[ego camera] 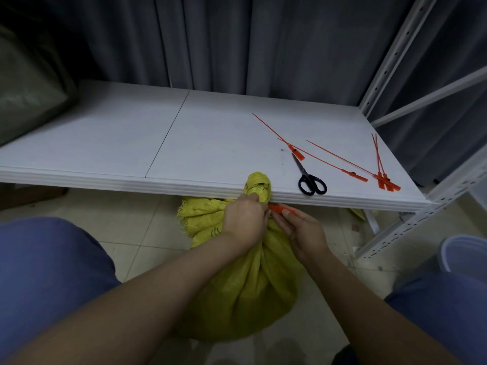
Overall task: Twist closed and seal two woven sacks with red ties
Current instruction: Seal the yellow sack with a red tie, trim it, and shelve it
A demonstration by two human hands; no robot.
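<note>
White shelf (210,138) bears red ties (386,183) and scissors (308,177); yellow sack (253,285) sits on floor (147,233).

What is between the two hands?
In the head view, a red tie lies between them: the left hand grips the twisted neck of the yellow sack and the right hand pinches the tie.

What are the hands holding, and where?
The left hand grips the sack at its twisted neck. The right hand pinches a red tie at its flat end, beside that neck.
</note>
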